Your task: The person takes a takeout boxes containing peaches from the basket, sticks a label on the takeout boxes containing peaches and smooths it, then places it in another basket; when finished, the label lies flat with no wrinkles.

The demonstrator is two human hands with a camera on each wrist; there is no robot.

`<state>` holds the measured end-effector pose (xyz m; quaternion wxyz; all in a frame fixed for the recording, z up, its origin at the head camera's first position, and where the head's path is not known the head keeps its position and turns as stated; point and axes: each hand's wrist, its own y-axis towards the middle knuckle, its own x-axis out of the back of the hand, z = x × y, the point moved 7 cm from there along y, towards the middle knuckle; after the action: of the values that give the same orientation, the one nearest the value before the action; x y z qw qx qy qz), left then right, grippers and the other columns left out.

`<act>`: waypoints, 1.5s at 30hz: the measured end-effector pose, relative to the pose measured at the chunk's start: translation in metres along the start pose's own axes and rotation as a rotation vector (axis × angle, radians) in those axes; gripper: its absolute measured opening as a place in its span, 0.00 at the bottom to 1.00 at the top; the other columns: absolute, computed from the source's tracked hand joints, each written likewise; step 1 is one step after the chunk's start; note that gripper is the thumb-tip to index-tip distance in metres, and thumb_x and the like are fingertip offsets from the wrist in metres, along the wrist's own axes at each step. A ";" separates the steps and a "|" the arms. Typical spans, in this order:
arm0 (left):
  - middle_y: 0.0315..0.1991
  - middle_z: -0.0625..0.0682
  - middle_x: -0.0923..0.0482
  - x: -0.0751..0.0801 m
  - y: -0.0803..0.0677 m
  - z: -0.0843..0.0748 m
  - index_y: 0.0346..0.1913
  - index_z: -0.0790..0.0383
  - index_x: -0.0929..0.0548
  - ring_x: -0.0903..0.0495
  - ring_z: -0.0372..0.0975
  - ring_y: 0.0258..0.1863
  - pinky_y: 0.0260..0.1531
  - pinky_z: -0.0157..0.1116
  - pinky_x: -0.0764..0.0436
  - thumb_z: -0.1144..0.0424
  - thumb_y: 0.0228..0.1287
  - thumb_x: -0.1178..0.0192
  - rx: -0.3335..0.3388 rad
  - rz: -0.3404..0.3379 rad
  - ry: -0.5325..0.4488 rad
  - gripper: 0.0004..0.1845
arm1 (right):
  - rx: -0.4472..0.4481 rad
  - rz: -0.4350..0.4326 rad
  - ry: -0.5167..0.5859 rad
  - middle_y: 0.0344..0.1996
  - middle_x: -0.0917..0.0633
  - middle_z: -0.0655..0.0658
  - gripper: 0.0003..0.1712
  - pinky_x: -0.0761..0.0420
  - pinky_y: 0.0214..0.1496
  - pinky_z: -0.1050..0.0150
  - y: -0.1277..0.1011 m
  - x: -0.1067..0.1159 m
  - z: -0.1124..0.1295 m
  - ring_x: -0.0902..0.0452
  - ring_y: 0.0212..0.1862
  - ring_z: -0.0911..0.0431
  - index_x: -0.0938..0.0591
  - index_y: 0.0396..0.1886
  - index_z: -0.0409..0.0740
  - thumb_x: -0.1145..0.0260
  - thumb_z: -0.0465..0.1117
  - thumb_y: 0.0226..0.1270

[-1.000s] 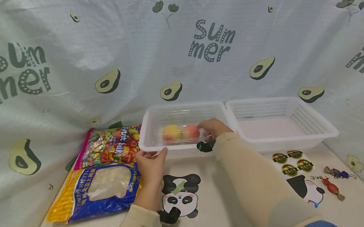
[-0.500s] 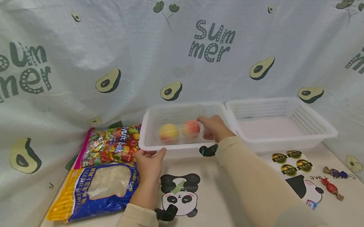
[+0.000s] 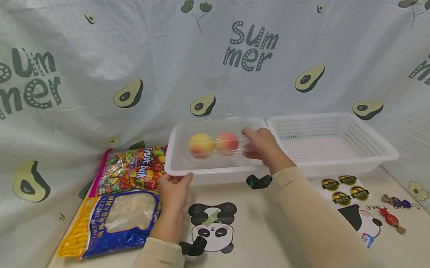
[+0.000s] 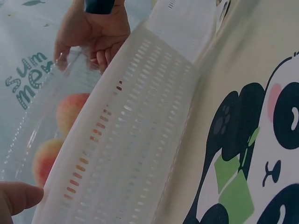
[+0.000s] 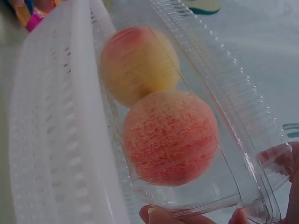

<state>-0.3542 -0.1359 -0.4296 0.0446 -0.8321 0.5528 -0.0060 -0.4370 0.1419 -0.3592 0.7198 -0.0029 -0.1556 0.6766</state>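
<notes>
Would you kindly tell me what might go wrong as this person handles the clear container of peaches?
The right hand grips the clear container near one end, so the far end might dip and the two peaches could roll together and bruise.
The container's edge runs close along the rim of the left white basket, so it might catch there.
If it snags, the basket may shift, though the left hand holds its rim.
</notes>
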 end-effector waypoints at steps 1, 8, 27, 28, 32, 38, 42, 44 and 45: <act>0.54 0.61 0.21 0.000 0.000 0.001 0.65 0.69 0.31 0.22 0.46 0.49 0.53 0.40 0.21 0.64 0.64 0.30 0.007 0.004 0.000 0.30 | 0.007 -0.002 0.003 0.53 0.19 0.35 0.40 0.12 0.49 0.57 -0.003 0.003 0.001 0.15 0.43 0.49 0.33 0.71 0.36 0.39 0.58 0.69; 0.56 0.62 0.22 0.001 0.002 0.000 0.64 0.70 0.30 0.23 0.46 0.50 0.51 0.39 0.22 0.63 0.66 0.32 0.027 0.023 0.011 0.28 | 0.062 -0.014 -0.014 0.50 0.16 0.33 0.38 0.11 0.47 0.59 -0.034 0.021 0.001 0.13 0.41 0.51 0.32 0.68 0.37 0.42 0.59 0.71; 0.54 0.60 0.22 0.000 0.008 0.001 0.67 0.71 0.30 0.27 0.40 0.42 0.38 0.35 0.25 0.62 0.71 0.37 0.066 0.102 0.044 0.27 | 0.089 -0.058 -0.017 0.42 0.11 0.37 0.25 0.13 0.39 0.65 -0.122 0.062 -0.045 0.11 0.37 0.55 0.30 0.54 0.34 0.43 0.53 0.76; 0.53 0.58 0.23 0.001 0.008 0.000 0.66 0.71 0.30 0.28 0.40 0.41 0.36 0.34 0.27 0.62 0.71 0.38 0.068 0.105 0.045 0.27 | 0.091 -0.061 -0.009 0.41 0.11 0.38 0.24 0.13 0.38 0.64 -0.125 0.063 -0.047 0.11 0.36 0.55 0.29 0.53 0.34 0.43 0.52 0.76; 0.51 0.56 0.26 0.002 0.008 0.000 0.67 0.72 0.32 0.28 0.42 0.44 0.36 0.33 0.27 0.61 0.72 0.40 0.090 0.119 0.039 0.28 | 0.095 -0.063 0.027 0.39 0.10 0.41 0.21 0.13 0.38 0.64 -0.137 0.068 -0.056 0.11 0.36 0.56 0.29 0.51 0.34 0.44 0.49 0.77; 0.55 0.59 0.25 0.003 0.007 -0.002 0.69 0.71 0.33 0.26 0.44 0.50 0.41 0.36 0.23 0.61 0.72 0.41 0.111 0.135 0.041 0.29 | 0.083 -0.064 0.042 0.41 0.13 0.43 0.20 0.12 0.40 0.62 -0.151 0.074 -0.079 0.12 0.37 0.56 0.29 0.52 0.34 0.45 0.49 0.79; 0.56 0.58 0.25 0.002 0.006 -0.002 0.70 0.71 0.34 0.27 0.42 0.48 0.43 0.38 0.23 0.61 0.72 0.41 0.115 0.138 0.037 0.29 | 0.067 -0.063 0.038 0.39 0.14 0.43 0.19 0.12 0.41 0.62 -0.154 0.076 -0.099 0.13 0.37 0.55 0.29 0.51 0.35 0.45 0.49 0.79; 0.56 0.59 0.26 0.002 0.006 -0.002 0.70 0.70 0.34 0.27 0.42 0.49 0.45 0.39 0.23 0.61 0.73 0.41 0.117 0.140 0.035 0.28 | 0.057 -0.065 0.042 0.39 0.14 0.43 0.18 0.13 0.40 0.62 -0.155 0.075 -0.109 0.14 0.38 0.55 0.29 0.49 0.35 0.45 0.48 0.79; 0.56 0.59 0.26 0.002 0.006 -0.002 0.70 0.71 0.34 0.27 0.42 0.49 0.46 0.40 0.23 0.62 0.73 0.42 0.118 0.141 0.035 0.28 | 0.046 -0.067 0.047 0.39 0.13 0.43 0.18 0.13 0.40 0.62 -0.154 0.075 -0.115 0.14 0.38 0.55 0.28 0.48 0.36 0.45 0.48 0.79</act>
<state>-0.3589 -0.1398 -0.4279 0.0840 -0.7868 0.6094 -0.0500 -0.2581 0.2251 -0.4186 0.7454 0.0027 -0.1230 0.6551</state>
